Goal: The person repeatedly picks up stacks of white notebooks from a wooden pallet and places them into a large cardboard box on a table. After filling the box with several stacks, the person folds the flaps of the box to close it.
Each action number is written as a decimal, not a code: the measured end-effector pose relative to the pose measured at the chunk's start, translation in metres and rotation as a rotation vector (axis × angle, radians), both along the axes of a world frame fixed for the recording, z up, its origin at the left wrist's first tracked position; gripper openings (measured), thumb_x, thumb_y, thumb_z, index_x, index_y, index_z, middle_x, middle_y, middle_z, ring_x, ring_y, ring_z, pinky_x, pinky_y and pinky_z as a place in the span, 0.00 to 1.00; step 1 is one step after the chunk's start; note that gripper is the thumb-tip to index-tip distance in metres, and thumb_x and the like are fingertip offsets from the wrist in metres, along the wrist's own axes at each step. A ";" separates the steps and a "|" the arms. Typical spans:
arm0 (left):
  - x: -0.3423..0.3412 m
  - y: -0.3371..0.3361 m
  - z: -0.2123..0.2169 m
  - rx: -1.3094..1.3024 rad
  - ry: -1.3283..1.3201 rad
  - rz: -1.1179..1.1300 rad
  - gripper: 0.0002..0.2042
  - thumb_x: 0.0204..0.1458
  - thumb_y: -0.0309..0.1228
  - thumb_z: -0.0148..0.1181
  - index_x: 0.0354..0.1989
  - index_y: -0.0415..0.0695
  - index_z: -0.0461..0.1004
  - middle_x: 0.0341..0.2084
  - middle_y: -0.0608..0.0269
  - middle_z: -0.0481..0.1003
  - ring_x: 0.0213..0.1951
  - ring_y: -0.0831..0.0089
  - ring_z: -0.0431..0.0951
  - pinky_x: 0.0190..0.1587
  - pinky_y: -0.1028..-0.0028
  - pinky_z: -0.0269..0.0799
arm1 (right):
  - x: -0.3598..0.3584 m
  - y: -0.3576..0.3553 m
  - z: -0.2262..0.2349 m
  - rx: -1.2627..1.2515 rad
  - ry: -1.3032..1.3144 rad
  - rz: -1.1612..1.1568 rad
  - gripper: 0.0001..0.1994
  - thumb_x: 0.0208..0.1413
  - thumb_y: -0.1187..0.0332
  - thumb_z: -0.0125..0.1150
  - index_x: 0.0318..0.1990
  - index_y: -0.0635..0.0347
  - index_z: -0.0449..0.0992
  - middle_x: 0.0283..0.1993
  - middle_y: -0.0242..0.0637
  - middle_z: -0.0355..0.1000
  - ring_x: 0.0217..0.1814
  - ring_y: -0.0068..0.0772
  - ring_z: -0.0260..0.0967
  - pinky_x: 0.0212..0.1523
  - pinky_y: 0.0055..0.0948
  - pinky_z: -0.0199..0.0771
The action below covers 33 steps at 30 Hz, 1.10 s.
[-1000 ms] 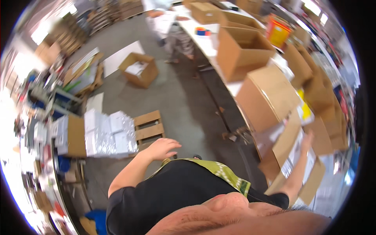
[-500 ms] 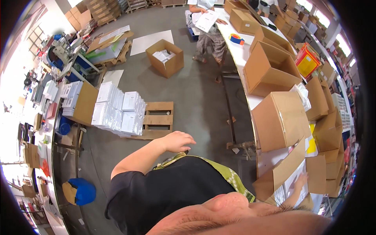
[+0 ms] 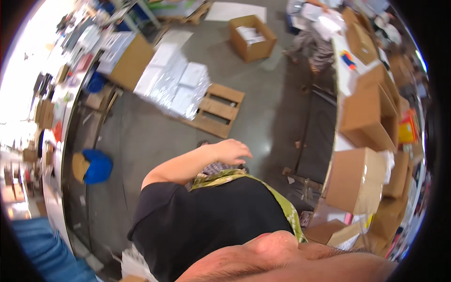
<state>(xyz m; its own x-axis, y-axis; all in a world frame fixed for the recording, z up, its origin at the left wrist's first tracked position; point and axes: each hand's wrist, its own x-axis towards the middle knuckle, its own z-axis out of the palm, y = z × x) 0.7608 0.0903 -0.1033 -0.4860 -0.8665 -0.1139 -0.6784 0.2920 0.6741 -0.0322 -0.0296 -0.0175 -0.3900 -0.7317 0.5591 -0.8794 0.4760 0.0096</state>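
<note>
My left hand [image 3: 232,152] hangs in front of my body with its fingers loosely stretched, and I see nothing in it. Beyond it lies a wooden pallet [image 3: 217,110] with a stack of white packs in clear film [image 3: 176,84] on its left part. My right hand does not show. At the lower right stands a carton with raised flaps [image 3: 329,230], partly hidden, with something white beside its flap. Behind it on the table sits a taller brown carton [image 3: 350,181].
A long table [image 3: 342,77] runs along the right with several open cartons and a tape roll [image 3: 347,60]. A co-worker [image 3: 312,40] stands at its far end. An open carton [image 3: 253,40] with white contents is on the floor. A blue bin [image 3: 97,166] stands left.
The view has turned, so the pallet and tables sit elsewhere in it. My right hand, earlier inside the open carton, has gone out of sight. Someone's blue jeans now show at lower left.
</note>
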 end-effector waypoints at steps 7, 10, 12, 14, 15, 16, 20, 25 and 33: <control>0.119 0.049 -0.035 0.035 0.006 0.251 0.20 0.55 0.38 0.59 0.56 0.49 0.71 0.52 0.59 0.74 0.54 0.57 0.72 0.58 0.59 0.67 | 0.370 -0.115 0.079 -0.200 -0.452 1.078 0.21 0.68 0.65 0.44 0.65 0.63 0.62 0.69 0.46 0.59 0.68 0.45 0.59 0.68 0.42 0.57; 0.188 0.081 -0.072 0.038 0.107 0.374 0.20 0.55 0.38 0.59 0.56 0.48 0.72 0.51 0.56 0.74 0.54 0.56 0.72 0.58 0.59 0.68 | 0.574 -0.141 0.011 0.284 -1.060 1.309 0.24 0.65 0.65 0.54 0.66 0.60 0.61 0.60 0.44 0.69 0.65 0.38 0.63 0.65 0.37 0.61; 0.239 0.094 -0.080 0.192 0.128 0.482 0.22 0.55 0.37 0.59 0.58 0.45 0.71 0.51 0.54 0.74 0.55 0.56 0.72 0.58 0.60 0.68 | 0.699 -0.121 -0.042 0.664 -1.185 1.265 0.23 0.63 0.67 0.55 0.65 0.58 0.63 0.56 0.42 0.71 0.61 0.34 0.67 0.62 0.35 0.65; 0.288 0.113 -0.102 0.368 0.180 0.634 0.22 0.56 0.37 0.58 0.59 0.44 0.70 0.53 0.54 0.74 0.55 0.59 0.73 0.58 0.62 0.68 | 0.803 -0.106 -0.104 1.112 -1.390 1.161 0.23 0.63 0.67 0.56 0.65 0.56 0.63 0.55 0.37 0.71 0.57 0.30 0.68 0.55 0.29 0.69; 0.308 0.126 -0.121 0.422 0.278 0.775 0.22 0.57 0.38 0.57 0.60 0.44 0.69 0.54 0.54 0.74 0.56 0.60 0.73 0.58 0.61 0.68 | 0.850 -0.098 -0.135 1.311 -1.379 1.063 0.23 0.63 0.67 0.56 0.65 0.55 0.62 0.56 0.36 0.71 0.57 0.29 0.68 0.54 0.29 0.69; 0.321 0.142 -0.150 0.476 0.380 0.910 0.22 0.59 0.38 0.56 0.61 0.45 0.69 0.55 0.54 0.73 0.57 0.61 0.72 0.59 0.61 0.67 | 0.886 -0.091 -0.180 1.476 -1.387 0.939 0.24 0.63 0.65 0.56 0.66 0.55 0.61 0.57 0.36 0.70 0.57 0.30 0.68 0.55 0.32 0.69; 0.372 0.166 -0.228 0.897 1.077 1.669 0.23 0.63 0.41 0.51 0.64 0.46 0.65 0.60 0.54 0.70 0.61 0.62 0.69 0.62 0.57 0.63 | 1.024 -0.066 -0.321 1.829 -1.368 0.606 0.31 0.61 0.60 0.59 0.69 0.56 0.57 0.61 0.38 0.68 0.61 0.33 0.66 0.56 0.38 0.68; 0.414 0.194 -0.425 0.945 1.648 2.095 0.27 0.62 0.41 0.53 0.69 0.51 0.56 0.63 0.59 0.65 0.62 0.60 0.66 0.61 0.54 0.61 | 1.149 -0.050 -0.490 1.607 -1.139 0.707 0.37 0.54 0.57 0.64 0.69 0.62 0.57 0.65 0.46 0.65 0.65 0.42 0.64 0.58 0.42 0.68; 0.469 0.091 -0.506 0.657 1.950 2.201 0.21 0.63 0.38 0.48 0.64 0.48 0.61 0.63 0.64 0.65 0.65 0.65 0.63 0.64 0.54 0.58 | 1.214 -0.042 -0.678 1.458 -1.047 0.720 0.41 0.49 0.61 0.70 0.69 0.61 0.57 0.65 0.49 0.63 0.64 0.40 0.64 0.59 0.37 0.68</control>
<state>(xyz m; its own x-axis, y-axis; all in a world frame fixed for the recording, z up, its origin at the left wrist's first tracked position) 1.2301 0.1814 -0.6098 0.2280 -0.1495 -0.9621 0.9332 0.3156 0.1721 1.1817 -0.0712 -0.6959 0.4276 -0.4970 -0.7550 -0.7952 0.1904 -0.5757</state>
